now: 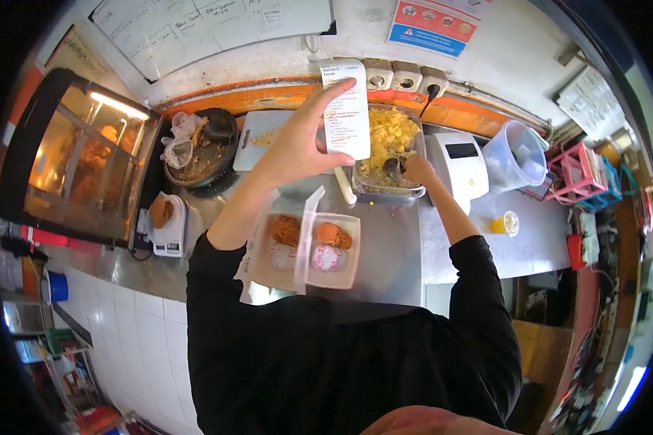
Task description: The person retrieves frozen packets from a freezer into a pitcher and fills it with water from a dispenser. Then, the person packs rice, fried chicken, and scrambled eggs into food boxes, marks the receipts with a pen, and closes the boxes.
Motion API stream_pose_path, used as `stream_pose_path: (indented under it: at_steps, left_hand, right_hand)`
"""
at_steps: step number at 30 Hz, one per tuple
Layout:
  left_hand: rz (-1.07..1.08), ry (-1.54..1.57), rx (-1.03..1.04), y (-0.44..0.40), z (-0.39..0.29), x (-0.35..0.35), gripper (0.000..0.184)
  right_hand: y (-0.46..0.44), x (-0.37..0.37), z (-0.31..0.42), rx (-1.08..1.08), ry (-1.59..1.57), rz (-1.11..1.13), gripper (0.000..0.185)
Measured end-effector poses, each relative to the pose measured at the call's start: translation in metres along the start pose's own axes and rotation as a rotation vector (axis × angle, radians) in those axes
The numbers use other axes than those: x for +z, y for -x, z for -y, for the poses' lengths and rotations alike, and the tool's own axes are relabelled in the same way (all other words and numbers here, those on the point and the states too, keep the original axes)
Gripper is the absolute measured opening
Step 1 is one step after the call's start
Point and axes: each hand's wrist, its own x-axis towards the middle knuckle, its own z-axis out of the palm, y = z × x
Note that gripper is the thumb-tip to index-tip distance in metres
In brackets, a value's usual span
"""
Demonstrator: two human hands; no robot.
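Observation:
My left hand (297, 138) is raised at a printed receipt (346, 119) in front of the wall. Its thumb and index finger are spread wide, touching the receipt near the top and bottom. My right hand (418, 171) reaches into a clear plastic container (388, 191) of yellow crumbly food (388, 130). Its fingers are curled on a dark utensil (394, 167), perhaps a spoon, partly hidden in the food. Nearer me stand two open takeaway boxes (331, 280), each with a piece of fried chicken (333, 234) and a paper-wrapped bundle (329, 258).
Left are a lit glass warmer (80, 152), a small scale (170, 239) and a stone mortar (207, 170) with plastic bags. A cutting board (257, 123) and a white-handled knife (345, 186) lie behind the boxes. A white machine (457, 170), clear bucket (511, 156) and yellow cup (506, 223) stand right.

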Motion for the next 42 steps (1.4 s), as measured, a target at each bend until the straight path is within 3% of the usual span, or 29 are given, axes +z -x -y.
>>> stream_pose_path:
  at_steps: [3, 4, 5, 7, 11, 14, 17, 19, 23, 24, 29, 31, 32, 38, 41, 42]
  left_hand:
    - [-0.058, -0.025, -0.045, -0.007, -0.006, 0.023, 0.092]
    - [-0.073, -0.022, -0.045, -0.010, -0.007, 0.031, 0.092]
    - [-0.093, -0.019, -0.047, -0.012, -0.007, 0.039, 0.092]
    - [-0.140, -0.254, -0.021, -0.018, -0.009, 0.057, 0.092]
    - [-0.296, -0.945, -0.124, -0.023, 0.005, 0.088, 0.084]
    - [-0.402, -1.379, -0.297, -0.017, 0.046, 0.110, 0.092]
    - [-0.314, -1.318, -0.583, -0.007, 0.089, 0.141, 0.097]
    - [-0.235, -1.186, -0.689, 0.002, 0.141, 0.158, 0.111]
    - [-0.288, -1.023, -0.597, 0.021, 0.232, 0.190, 0.128]
    - [-0.307, -0.982, -0.604, 0.024, 0.244, 0.196, 0.130]
    - [-0.350, -1.018, -0.707, 0.017, 0.238, 0.214, 0.137]
    - [-0.428, -1.067, -0.641, 0.019, 0.242, 0.220, 0.139]
    - [-0.434, -1.076, -0.651, 0.019, 0.241, 0.220, 0.141]
    - [-0.393, -1.051, -0.720, 0.016, 0.239, 0.217, 0.145]
    - [-0.374, -1.050, -0.748, 0.017, 0.238, 0.217, 0.145]
    - [-0.368, -1.047, -0.758, 0.015, 0.239, 0.218, 0.145]
  right_hand:
    - [0.005, -0.006, 0.006, -0.023, 0.052, 0.003, 0.029]
    - [0.006, 0.005, 0.006, -0.065, 0.131, -0.152, 0.027]
    - [0.012, -0.002, 0.011, -0.080, 0.170, -0.070, 0.028]
    - [0.022, -0.035, 0.024, -0.124, 0.258, 0.081, 0.032]
    - [0.029, -0.047, 0.022, -0.137, 0.306, 0.070, 0.046]
    - [0.038, -0.053, 0.010, -0.253, 0.258, 0.018, 0.034]
    - [0.027, -0.042, -0.010, -0.521, 0.379, 0.116, 0.043]
    - [0.003, -0.032, -0.018, -0.686, 0.361, 0.116, 0.040]
    - [-0.020, -0.018, -0.032, -1.042, 0.262, -0.095, 0.048]
    - [-0.045, 0.003, -0.032, -1.143, 0.418, -0.172, 0.053]
    - [-0.044, 0.018, -0.004, -0.877, 0.503, -0.187, 0.064]
    - [-0.039, 0.018, 0.005, -0.715, 0.401, -0.209, 0.072]
    - [-0.044, 0.026, 0.006, -0.718, 0.435, -0.253, 0.087]
    - [-0.028, 0.023, 0.001, -0.421, 0.395, -0.106, 0.076]
    - [-0.031, 0.020, -0.025, -0.618, 0.278, -0.081, 0.072]
    - [0.007, -0.022, -0.015, -0.643, 0.323, 0.050, 0.061]
